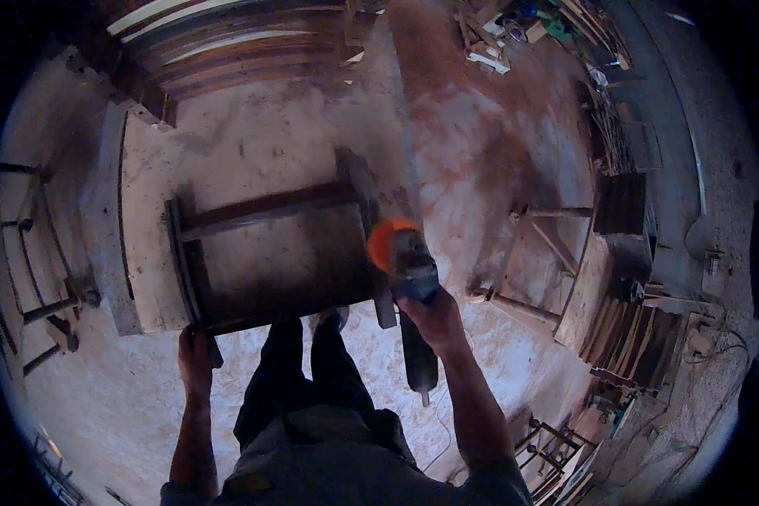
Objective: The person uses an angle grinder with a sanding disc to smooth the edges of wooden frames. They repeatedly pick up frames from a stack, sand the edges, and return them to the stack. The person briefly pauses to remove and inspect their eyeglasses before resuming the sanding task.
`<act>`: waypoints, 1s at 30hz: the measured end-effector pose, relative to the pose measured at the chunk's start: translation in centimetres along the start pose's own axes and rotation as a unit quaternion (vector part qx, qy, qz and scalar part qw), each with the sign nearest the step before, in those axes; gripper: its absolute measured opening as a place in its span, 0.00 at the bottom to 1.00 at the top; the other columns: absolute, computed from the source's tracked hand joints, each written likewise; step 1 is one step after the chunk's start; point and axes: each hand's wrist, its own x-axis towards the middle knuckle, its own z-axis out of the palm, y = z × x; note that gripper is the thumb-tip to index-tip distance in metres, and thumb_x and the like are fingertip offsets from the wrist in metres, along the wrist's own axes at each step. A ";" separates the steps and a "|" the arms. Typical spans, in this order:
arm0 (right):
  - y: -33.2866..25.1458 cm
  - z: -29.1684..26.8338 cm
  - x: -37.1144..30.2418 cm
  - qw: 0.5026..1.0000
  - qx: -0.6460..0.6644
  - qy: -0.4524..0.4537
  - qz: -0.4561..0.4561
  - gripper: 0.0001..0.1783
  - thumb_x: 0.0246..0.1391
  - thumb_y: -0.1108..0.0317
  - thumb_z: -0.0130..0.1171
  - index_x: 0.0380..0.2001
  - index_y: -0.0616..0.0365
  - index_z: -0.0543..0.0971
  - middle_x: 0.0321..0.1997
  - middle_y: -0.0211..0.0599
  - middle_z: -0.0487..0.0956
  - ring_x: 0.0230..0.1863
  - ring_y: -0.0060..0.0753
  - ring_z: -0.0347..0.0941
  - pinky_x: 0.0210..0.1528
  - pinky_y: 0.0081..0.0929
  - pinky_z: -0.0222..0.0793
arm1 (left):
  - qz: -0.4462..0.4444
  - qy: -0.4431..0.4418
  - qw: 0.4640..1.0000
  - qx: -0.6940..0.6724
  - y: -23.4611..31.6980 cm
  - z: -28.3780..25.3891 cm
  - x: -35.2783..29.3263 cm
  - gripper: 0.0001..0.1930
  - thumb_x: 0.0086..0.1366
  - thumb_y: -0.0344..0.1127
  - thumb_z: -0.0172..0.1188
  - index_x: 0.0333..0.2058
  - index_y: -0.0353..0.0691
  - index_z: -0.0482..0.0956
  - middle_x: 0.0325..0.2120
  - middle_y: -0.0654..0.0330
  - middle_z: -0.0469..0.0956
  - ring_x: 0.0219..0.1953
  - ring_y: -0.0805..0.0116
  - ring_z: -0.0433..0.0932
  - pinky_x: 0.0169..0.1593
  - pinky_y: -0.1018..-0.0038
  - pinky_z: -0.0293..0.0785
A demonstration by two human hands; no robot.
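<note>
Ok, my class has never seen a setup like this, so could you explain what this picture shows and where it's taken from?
There is no robot: these are a person's bare hands. A wide fisheye camera worn on the head looks down, so edges bend and the corners go black. The right hand holds a dark power tool with an orange disc. The left hand touches the near left corner of a dark wooden frame; how firmly is unclear. The frame lies on a pale work surface.
</note>
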 end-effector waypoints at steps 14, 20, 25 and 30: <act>-6.0 2.4 7.0 0.999 -0.020 0.015 0.044 0.26 0.48 0.53 0.66 0.45 0.59 0.79 0.39 0.35 0.82 0.38 0.27 0.76 0.42 0.30 0.71 | -0.046 -0.051 0.981 -0.182 -2.6 0.2 -2.9 0.18 0.70 0.42 0.51 0.49 0.34 0.72 0.28 0.66 0.72 0.27 0.77 0.68 0.31 0.77 0.67; -9.5 9.3 4.7 0.986 -0.023 -0.140 -0.088 0.26 0.47 0.55 0.67 0.46 0.62 0.78 0.41 0.39 0.81 0.42 0.35 0.77 0.45 0.34 0.71 | -0.136 -0.060 0.970 -0.193 0.8 -0.3 -5.3 0.21 0.69 0.44 0.53 0.53 0.35 0.69 0.37 0.59 0.77 0.35 0.67 0.79 0.38 0.71 0.75; -14.9 16.2 3.1 0.959 -0.079 -0.234 -0.141 0.31 0.43 0.47 0.67 0.43 0.62 0.78 0.37 0.51 0.82 0.42 0.51 0.80 0.46 0.41 0.73 | -0.133 -0.074 0.953 -0.263 0.0 -0.4 -5.9 0.20 0.67 0.42 0.55 0.53 0.35 0.70 0.37 0.60 0.76 0.34 0.67 0.79 0.38 0.71 0.75; -16.3 19.6 3.6 0.950 -0.112 -0.251 -0.147 0.27 0.44 0.48 0.67 0.37 0.63 0.79 0.35 0.51 0.82 0.40 0.50 0.80 0.43 0.41 0.73 | -0.128 -0.088 0.941 -0.300 0.8 -0.4 -6.1 0.20 0.67 0.40 0.55 0.54 0.35 0.70 0.39 0.60 0.76 0.38 0.69 0.77 0.41 0.72 0.73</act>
